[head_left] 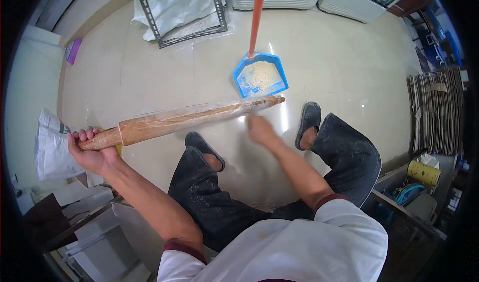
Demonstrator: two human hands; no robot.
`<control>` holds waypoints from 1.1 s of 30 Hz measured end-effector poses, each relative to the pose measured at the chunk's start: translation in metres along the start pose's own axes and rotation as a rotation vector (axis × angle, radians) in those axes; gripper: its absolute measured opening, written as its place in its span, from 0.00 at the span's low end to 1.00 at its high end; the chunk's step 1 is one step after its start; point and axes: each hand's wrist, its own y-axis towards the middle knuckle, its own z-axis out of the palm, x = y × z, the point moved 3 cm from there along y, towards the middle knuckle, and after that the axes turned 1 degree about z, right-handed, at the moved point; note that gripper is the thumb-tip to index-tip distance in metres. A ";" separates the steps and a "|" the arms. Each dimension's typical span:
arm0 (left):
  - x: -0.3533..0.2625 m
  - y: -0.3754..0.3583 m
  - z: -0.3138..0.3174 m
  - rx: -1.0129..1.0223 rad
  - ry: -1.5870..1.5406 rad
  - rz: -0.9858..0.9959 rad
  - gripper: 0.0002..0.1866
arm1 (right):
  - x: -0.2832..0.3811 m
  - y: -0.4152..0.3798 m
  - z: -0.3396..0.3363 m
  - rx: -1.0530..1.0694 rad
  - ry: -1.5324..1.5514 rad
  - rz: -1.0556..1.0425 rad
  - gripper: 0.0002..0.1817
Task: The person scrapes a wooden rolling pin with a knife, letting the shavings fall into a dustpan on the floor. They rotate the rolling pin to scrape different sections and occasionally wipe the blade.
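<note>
From my head view, the right hand (260, 130) is smeared by motion blur, so its fingers run together; I cannot tell how far open it is, or whether it holds anything; the orange pole (256, 22) of the blue dustpan (269, 57) is cut off at the top edge, and the black rim swallows the corners; my left hand (97, 154) is clamped around the near handle of a large wooden rolling pin (174, 126), its fingertips showing over the top; the two hands are well apart; the pin, partly sheathed in clear plastic film, stretches from the left hand rightward above the floor (149, 77), its narrow far end just beyond the right hand and close to the dustpan's front lip; pale powder (262, 75) covers the pan's bottom.
</note>
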 end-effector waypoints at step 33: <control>-0.001 -0.019 0.028 -0.072 0.001 0.102 0.11 | 0.106 -0.042 -0.046 0.127 -0.051 -0.064 0.18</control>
